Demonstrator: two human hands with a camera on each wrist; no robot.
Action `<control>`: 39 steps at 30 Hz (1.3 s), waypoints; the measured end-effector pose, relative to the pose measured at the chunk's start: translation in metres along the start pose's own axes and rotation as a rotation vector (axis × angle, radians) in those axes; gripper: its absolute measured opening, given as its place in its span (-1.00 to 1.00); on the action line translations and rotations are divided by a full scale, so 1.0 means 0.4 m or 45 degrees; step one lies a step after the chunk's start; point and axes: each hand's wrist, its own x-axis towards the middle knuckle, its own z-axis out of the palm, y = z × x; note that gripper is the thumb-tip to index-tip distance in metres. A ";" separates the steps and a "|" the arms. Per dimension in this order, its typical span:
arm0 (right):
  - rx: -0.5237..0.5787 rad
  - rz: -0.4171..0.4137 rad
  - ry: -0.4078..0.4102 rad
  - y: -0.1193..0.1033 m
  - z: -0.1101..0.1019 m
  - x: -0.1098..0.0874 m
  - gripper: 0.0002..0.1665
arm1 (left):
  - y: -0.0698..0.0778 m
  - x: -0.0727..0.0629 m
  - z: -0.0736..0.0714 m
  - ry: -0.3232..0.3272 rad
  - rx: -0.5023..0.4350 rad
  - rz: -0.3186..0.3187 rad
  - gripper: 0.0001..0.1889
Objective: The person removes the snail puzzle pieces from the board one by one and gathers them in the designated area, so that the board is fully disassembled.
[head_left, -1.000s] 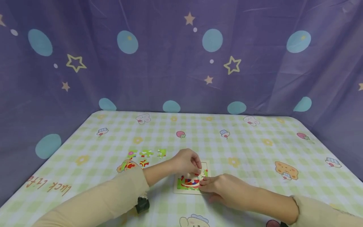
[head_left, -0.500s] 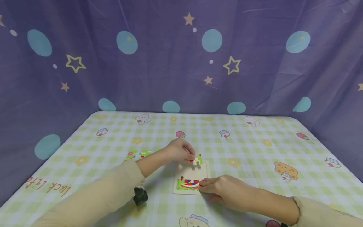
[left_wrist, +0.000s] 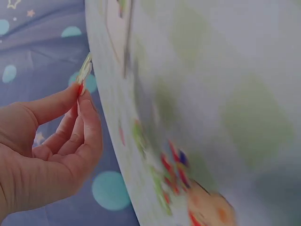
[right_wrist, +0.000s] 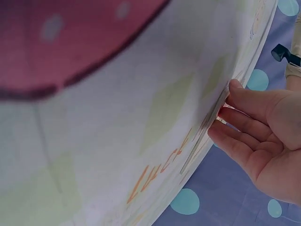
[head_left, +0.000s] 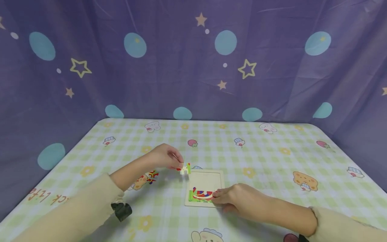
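My left hand (head_left: pixel 166 157) is raised just left of the puzzle board, pinching a puzzle piece (head_left: pixel 185 168) between thumb and forefinger. The piece is cream, with red and green parts, and the left wrist view shows it edge-on. On the table lies the pale wooden puzzle board (head_left: pixel 206 179), its upper part bare. A row of red, blue and green pieces (head_left: pixel 202 196) fills its near side. My right hand (head_left: pixel 242 201) holds the board at its near right corner, fingertips over the pieces there. Those fingertips also touch the board's edge in the right wrist view.
Loose puzzle pieces (head_left: pixel 152 176) lie left of the board, partly hidden behind my left forearm; the left wrist view shows several of them blurred. A checked tablecloth (head_left: pixel 272 168) covers the table. Behind it hangs a purple curtain (head_left: pixel 181 67).
My left hand has lifted the cream piece out of the board and carried it left, past the board's edge. The right hand has stayed in place.
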 end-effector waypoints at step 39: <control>-0.005 -0.049 0.068 0.009 -0.006 0.011 -0.69 | -0.064 -0.057 0.030 0.256 0.363 0.326 -0.93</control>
